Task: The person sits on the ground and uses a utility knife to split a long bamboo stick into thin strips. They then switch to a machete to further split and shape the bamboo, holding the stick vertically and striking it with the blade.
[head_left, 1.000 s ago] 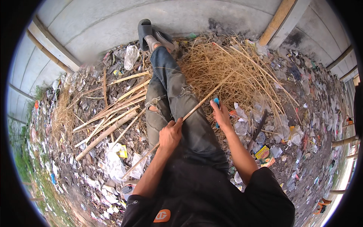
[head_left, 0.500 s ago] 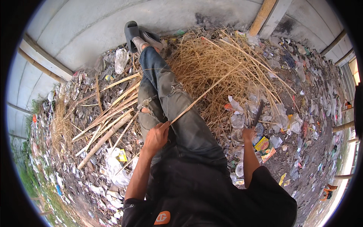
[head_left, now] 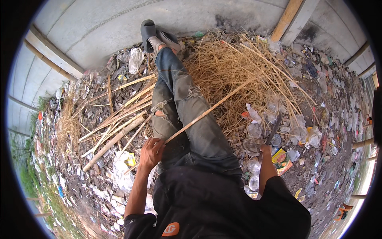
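Littered ground [head_left: 314, 169]: shavings [head_left: 229, 65] at 1 o'clock; split strips [head_left: 139, 95] at 9; pole [head_left: 114, 143] at 8 still whole; left hand [head_left: 152, 153] pinches long strip [head_left: 211, 109], right hand [head_left: 265, 149] grips knife [head_left: 274, 129].

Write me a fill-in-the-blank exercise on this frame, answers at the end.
1. Of blade and strip, the left hand holds the ____.
2. Of near and far, the right hand is at the blade's ____ end.
3. The thick pole lies on the legs' ____ side.
4. The trousers are torn at the ____.
Missing words: strip; near; left; knees.
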### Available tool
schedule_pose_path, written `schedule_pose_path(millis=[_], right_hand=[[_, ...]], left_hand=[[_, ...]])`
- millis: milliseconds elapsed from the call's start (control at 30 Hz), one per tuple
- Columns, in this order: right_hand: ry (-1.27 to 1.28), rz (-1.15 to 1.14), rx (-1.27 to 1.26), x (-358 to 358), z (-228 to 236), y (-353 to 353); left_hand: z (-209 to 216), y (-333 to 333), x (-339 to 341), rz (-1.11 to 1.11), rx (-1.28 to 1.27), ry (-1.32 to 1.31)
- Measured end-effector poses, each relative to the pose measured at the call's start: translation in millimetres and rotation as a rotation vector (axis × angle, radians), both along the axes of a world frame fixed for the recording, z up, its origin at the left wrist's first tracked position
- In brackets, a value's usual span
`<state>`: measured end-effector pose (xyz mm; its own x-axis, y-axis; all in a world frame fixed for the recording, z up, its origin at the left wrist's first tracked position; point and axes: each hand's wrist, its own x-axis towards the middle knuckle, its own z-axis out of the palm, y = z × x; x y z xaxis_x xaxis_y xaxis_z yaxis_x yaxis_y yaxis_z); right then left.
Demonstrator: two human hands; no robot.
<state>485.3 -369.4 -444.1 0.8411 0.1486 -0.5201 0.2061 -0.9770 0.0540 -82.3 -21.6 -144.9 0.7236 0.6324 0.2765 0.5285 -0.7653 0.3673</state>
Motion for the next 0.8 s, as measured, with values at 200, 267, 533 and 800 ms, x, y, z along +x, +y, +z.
schedule_pose_path(millis=[200, 267, 533, 800], right_hand=[[-0.266, -0.586, 0.629, -26.5, 48.5, 35.9], [-0.237, -0.786, 0.732, -55.3, 121.9, 75.3], [0.226, -0.295, 1.552, -163.1, 273.3, 151.7], [0.372, 0.103, 1.150, -181.6, 286.5, 182.4]], left_hand=[[4.2, -4.7, -8.4, 0.143, -0.037, 0.100], [2.7, -4.2, -10.7, 0.139, -0.038, 0.108], [16.1, 5.0, 2.2, 0.051, -0.018, 0.133], [7.7, 1.0, 1.5, 0.036, 0.039, 0.129]])
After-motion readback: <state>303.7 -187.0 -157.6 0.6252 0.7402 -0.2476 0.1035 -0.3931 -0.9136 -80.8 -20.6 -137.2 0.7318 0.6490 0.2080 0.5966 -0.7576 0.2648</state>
